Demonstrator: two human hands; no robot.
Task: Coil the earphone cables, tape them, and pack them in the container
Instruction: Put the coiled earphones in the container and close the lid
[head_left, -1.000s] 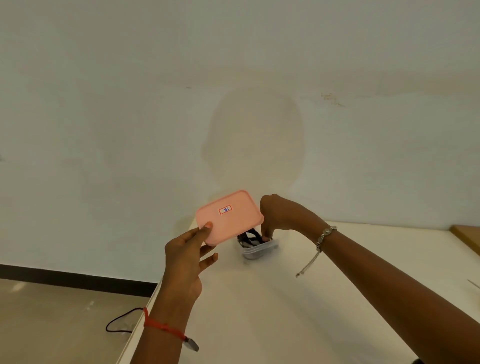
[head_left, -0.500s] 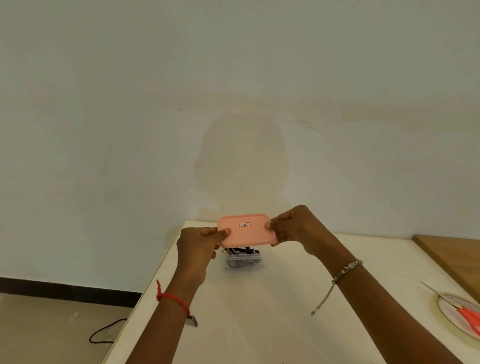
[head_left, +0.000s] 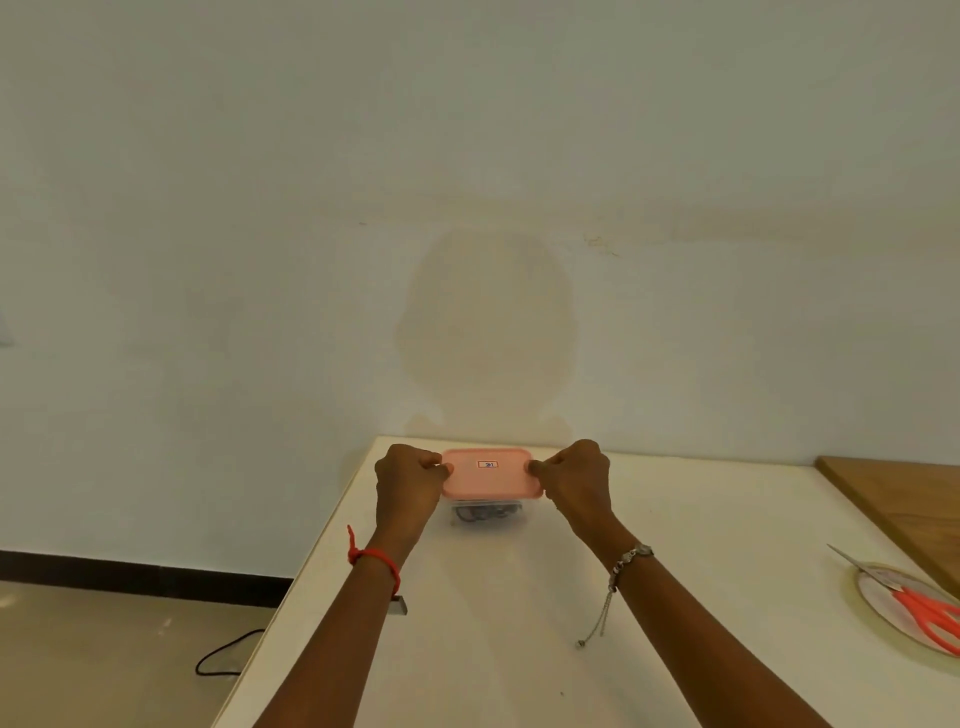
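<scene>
Over at the table's (head_left: 519, 649) far end, the left hand (head_left: 410, 488) is curled up tight, thumb and fingers pinching the left edge of the pink lid (head_left: 488, 475). The lid lies flat atop the clear container (head_left: 460, 506), with dark cables (head_left: 488, 514) showing through its wall. Whether it's pressed fully home, I can't tell. The right hand (head_left: 576, 483) mirrors the left, fingers curled, pinching the lid's right edge. Way off right, orange scissors (head_left: 930, 610) lie on a plate (head_left: 878, 610), well apart from the container.
</scene>
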